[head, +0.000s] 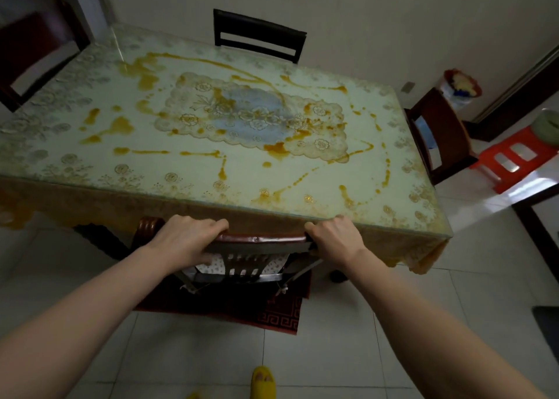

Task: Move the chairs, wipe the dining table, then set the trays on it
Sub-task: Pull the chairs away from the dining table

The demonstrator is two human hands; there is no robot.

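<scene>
The near wooden chair [260,241] stands tucked against the dining table's [90,168] front edge. The left hand [184,238] and the right hand [335,235] each curl over its top rail, knuckles up, both forearms stretched forward. Orange-yellow spills [121,126] streak the lace-patterned tabletop. A black chair [260,35] stands at the far side, a brown chair [438,132] at the right end, a red plastic stool [511,159] beyond it.

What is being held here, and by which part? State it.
Both hands hold the near wooden chair by its top rail: the left hand grips the rail's left end, the right hand its right end.
</scene>
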